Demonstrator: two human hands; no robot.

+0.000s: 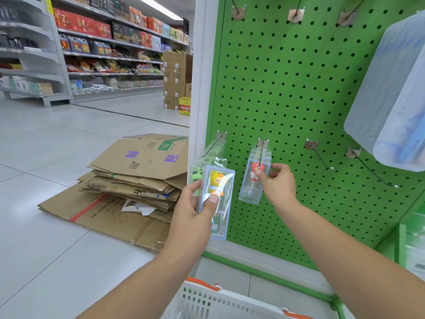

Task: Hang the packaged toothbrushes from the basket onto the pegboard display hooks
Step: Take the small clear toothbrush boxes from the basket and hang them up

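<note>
My left hand (195, 208) grips a clear pack with a yellow duck toothbrush (218, 194), held upright in front of the green pegboard (299, 88). Behind it a green-figure pack (196, 176) hangs on the leftmost lower hook (212, 146). My right hand (279, 183) pinches a red-figure toothbrush pack (251, 180) that is threaded on the second lower hook (261, 155). The white basket (207, 300) with orange handles sits at the bottom edge; its contents are hidden.
Two bare lower hooks (319, 155) (370, 169) stick out to the right. Three bare hooks (296, 12) sit at the top. Large clear plastic containers (391, 88) hang at right. Flattened cardboard boxes (133, 180) lie on the floor to the left. Stocked shelves (110, 47) line the aisle.
</note>
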